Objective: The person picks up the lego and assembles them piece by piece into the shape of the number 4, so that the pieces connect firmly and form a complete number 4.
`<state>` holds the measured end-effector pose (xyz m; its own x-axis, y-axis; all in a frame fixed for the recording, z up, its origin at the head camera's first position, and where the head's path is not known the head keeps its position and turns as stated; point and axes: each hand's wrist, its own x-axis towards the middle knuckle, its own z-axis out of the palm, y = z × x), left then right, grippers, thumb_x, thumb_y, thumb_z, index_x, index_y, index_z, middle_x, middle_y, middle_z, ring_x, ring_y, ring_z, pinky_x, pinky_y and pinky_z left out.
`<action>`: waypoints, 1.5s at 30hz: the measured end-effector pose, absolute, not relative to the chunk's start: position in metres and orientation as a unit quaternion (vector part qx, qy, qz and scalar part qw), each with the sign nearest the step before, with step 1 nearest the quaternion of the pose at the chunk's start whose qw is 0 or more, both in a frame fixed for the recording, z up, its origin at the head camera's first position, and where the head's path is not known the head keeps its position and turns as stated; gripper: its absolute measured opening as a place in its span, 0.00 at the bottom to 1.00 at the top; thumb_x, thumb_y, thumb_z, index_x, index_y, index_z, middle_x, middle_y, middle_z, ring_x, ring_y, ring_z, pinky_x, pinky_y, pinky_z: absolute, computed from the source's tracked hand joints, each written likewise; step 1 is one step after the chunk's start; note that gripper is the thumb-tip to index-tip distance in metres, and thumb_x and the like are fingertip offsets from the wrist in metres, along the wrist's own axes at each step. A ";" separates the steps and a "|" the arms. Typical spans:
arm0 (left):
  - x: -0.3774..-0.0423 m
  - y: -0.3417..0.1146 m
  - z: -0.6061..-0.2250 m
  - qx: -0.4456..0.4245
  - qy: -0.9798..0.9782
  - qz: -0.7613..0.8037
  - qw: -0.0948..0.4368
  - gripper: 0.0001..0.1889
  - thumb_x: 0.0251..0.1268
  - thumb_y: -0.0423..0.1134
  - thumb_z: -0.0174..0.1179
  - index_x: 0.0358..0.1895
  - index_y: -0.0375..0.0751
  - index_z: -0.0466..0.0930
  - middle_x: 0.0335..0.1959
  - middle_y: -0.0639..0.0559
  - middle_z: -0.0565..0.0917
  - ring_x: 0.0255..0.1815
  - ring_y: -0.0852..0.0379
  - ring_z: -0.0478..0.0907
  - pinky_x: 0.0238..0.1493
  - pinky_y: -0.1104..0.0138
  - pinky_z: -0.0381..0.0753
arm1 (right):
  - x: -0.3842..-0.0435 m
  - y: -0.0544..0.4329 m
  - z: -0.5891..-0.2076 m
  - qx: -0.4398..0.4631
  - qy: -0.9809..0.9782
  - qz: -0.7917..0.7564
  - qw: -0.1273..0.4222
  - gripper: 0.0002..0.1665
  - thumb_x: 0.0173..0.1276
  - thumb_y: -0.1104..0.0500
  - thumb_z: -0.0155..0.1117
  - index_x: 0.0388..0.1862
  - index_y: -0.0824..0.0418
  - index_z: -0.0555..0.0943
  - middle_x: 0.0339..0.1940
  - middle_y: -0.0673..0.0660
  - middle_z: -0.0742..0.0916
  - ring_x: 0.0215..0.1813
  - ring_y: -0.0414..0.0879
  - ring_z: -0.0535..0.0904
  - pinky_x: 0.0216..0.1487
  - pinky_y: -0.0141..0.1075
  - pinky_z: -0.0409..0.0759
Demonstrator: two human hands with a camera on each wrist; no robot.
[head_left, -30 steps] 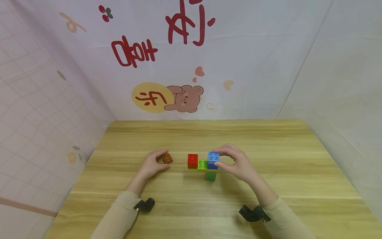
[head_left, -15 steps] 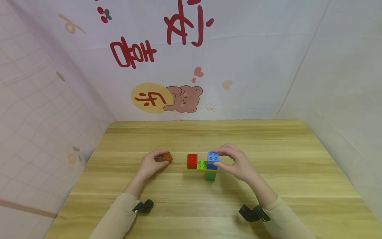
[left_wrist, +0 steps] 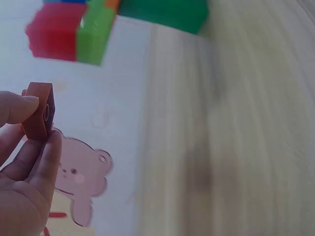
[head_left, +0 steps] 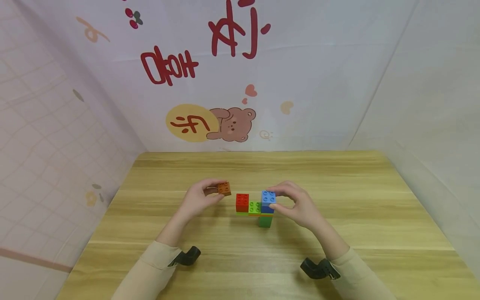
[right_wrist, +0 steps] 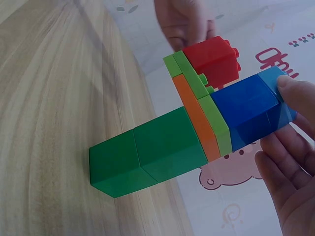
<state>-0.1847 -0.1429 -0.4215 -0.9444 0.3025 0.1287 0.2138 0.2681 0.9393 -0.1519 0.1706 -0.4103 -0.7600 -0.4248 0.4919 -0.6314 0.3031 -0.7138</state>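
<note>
Between thumb and fingers my left hand (head_left: 199, 196) pinches a small brown building brick (head_left: 224, 188), lifted off the table to the left of a brick structure. In the left wrist view the brown brick (left_wrist: 39, 110) is seen from its side, part of its hollow underside showing. My right hand (head_left: 300, 205) grips the light blue brick (head_left: 268, 196) at the structure's top right. Below that come a dark blue brick (right_wrist: 246, 110), lime green pieces (right_wrist: 216, 125), an orange plate (right_wrist: 197, 118) and two stacked green bricks (right_wrist: 170, 142). A red brick (head_left: 242, 202) tops the left end.
The structure stands on a wooden table (head_left: 240, 258), its left end overhanging. Behind rises a white cloth backdrop (head_left: 318, 83) with a printed bear, and cloth walls flank both sides. Black wrist mounts (head_left: 318, 268) sit at both sleeves.
My left hand has closed its fingers on the brown brick, raised it from the table and carried it right, toward the red brick. My right hand and the structure stay put.
</note>
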 end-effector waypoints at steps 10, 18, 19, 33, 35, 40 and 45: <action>-0.176 -0.132 -0.394 0.236 0.779 0.581 0.024 0.21 0.59 0.26 0.68 0.57 0.35 0.82 0.52 0.43 0.83 0.51 0.43 0.81 0.56 0.56 0.79 | -0.158 0.173 -0.423 0.323 -0.804 0.486 0.109 0.24 0.56 0.72 0.75 0.53 0.62 0.83 0.47 0.54 0.84 0.48 0.45 0.80 0.54 0.40 0.81; -0.170 -0.123 -0.392 0.278 0.774 0.569 0.015 0.21 0.57 0.23 0.68 0.56 0.34 0.82 0.49 0.44 0.84 0.48 0.48 0.81 0.54 0.57 0.81 | -0.156 0.171 -0.422 0.322 -0.807 0.480 0.120 0.24 0.54 0.74 0.75 0.51 0.65 0.84 0.46 0.56 0.84 0.47 0.46 0.81 0.52 0.42 0.82; -0.170 -0.122 -0.392 0.280 0.775 0.566 0.015 0.21 0.56 0.23 0.68 0.55 0.34 0.82 0.49 0.44 0.84 0.48 0.48 0.81 0.54 0.57 0.81 | -0.157 0.171 -0.422 0.323 -0.807 0.481 0.119 0.24 0.55 0.73 0.75 0.52 0.64 0.84 0.46 0.55 0.84 0.47 0.45 0.81 0.53 0.41 0.82; -0.165 -0.112 -0.395 0.294 0.781 0.550 0.035 0.21 0.58 0.26 0.69 0.56 0.36 0.83 0.51 0.45 0.83 0.50 0.49 0.81 0.55 0.54 0.80 | -0.146 0.166 -0.402 0.329 -0.802 0.482 0.125 0.22 0.54 0.77 0.73 0.49 0.70 0.83 0.44 0.59 0.84 0.46 0.46 0.81 0.52 0.41 0.82; -0.164 -0.111 -0.395 0.294 0.780 0.551 0.036 0.21 0.58 0.26 0.69 0.56 0.36 0.82 0.52 0.45 0.83 0.51 0.49 0.80 0.55 0.52 0.80 | -0.144 0.165 -0.397 0.334 -0.800 0.481 0.128 0.22 0.54 0.77 0.73 0.49 0.70 0.82 0.44 0.60 0.84 0.46 0.46 0.80 0.52 0.40 0.82; -0.164 -0.109 -0.395 0.291 0.779 0.553 0.042 0.20 0.59 0.27 0.68 0.57 0.36 0.82 0.52 0.45 0.83 0.51 0.49 0.80 0.54 0.47 0.79 | -0.151 0.169 -0.413 0.325 -0.806 0.479 0.125 0.24 0.55 0.75 0.74 0.52 0.65 0.83 0.46 0.56 0.84 0.47 0.46 0.80 0.53 0.41 0.81; -0.163 -0.108 -0.393 0.284 0.782 0.553 0.053 0.21 0.59 0.26 0.68 0.57 0.37 0.82 0.53 0.45 0.82 0.52 0.48 0.80 0.54 0.51 0.81 | -0.157 0.173 -0.424 0.316 -0.811 0.480 0.115 0.25 0.55 0.74 0.74 0.53 0.63 0.83 0.46 0.55 0.84 0.48 0.45 0.80 0.54 0.41 0.81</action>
<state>-0.1628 -0.1075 -0.3930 -0.8333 0.5019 0.2316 0.3856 0.2277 0.8941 -0.1568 0.1729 -0.4244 -0.7739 -0.4019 0.4893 -0.6224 0.3405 -0.7048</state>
